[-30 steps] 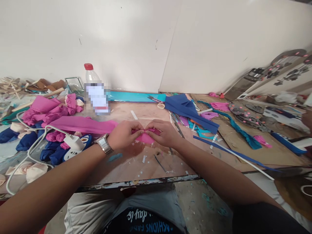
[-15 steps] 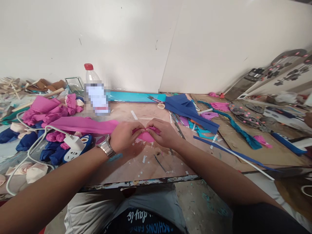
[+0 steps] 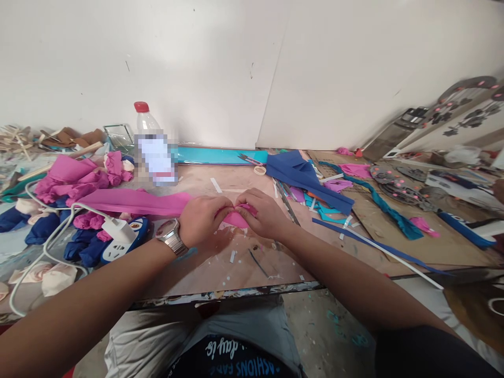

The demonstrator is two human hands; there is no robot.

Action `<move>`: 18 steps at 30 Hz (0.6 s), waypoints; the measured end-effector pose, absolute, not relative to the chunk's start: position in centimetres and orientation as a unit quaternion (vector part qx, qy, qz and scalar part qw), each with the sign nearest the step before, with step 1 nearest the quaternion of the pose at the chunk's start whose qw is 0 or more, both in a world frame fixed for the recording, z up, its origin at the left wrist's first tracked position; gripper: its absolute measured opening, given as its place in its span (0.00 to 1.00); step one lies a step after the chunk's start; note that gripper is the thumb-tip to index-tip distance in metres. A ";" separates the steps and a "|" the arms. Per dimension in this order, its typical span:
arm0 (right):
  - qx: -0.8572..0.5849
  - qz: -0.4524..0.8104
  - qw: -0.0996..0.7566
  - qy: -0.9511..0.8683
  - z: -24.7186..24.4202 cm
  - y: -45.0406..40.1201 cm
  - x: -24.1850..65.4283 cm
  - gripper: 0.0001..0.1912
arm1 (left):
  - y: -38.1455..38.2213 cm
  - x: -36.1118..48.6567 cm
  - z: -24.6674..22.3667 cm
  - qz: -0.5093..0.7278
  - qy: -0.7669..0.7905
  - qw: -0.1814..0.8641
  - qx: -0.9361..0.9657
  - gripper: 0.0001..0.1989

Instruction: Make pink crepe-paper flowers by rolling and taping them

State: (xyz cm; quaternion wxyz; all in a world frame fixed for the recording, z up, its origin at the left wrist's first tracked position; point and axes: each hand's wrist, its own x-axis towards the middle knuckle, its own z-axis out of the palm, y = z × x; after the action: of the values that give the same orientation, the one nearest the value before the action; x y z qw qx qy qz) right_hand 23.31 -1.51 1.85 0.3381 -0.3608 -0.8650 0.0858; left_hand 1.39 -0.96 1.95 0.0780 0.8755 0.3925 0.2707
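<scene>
A long pink fabric strip (image 3: 134,202) runs over the table from the left and passes under my left hand (image 3: 207,218). Its near end shows below and between my fingertips. My left hand, with a metal watch (image 3: 171,236) on its wrist, pinches the strip between thumb and fingers. Meeting it tip to tip, my right hand (image 3: 262,212) pinches the same strip at its end. The exact fold between the fingertips is hidden by my thumbs.
A power strip (image 3: 114,253) with a white plug and cable lies left among fabric rosettes (image 3: 74,178). Behind stand a red-capped bottle (image 3: 146,118) and a blurred phone (image 3: 157,157). Thread snips (image 3: 250,159) lie on turquoise fabric (image 3: 214,155). Dark blue fabric (image 3: 307,181) is at right.
My left wrist has turned slightly, so the watch face shows more. Both hands stay pinched on the pink strip in nearly the same place.
</scene>
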 end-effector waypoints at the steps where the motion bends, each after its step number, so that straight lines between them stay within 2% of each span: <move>1: -0.359 0.091 0.337 -0.866 1.8 -1.5 23.3 0.05 | -0.9 1.4 1.9 0.272 0.386 0.069 0.879 0.13; 8: -0.382 0.149 0.329 -0.850 1.7 -1.7 23.0 0.05 | -0.6 1.4 1.3 0.267 0.343 -0.001 0.901 0.15; 18: -0.399 0.198 0.340 -0.829 2.1 -1.6 22.7 0.06 | -0.3 1.5 1.4 0.217 0.322 -0.034 0.921 0.15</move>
State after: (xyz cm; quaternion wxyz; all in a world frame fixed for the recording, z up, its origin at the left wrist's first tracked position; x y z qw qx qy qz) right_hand 22.72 -1.62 2.08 0.3397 -0.3987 -0.8286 0.1976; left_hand 1.49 -0.26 1.38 -0.0338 0.9207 0.3225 0.2173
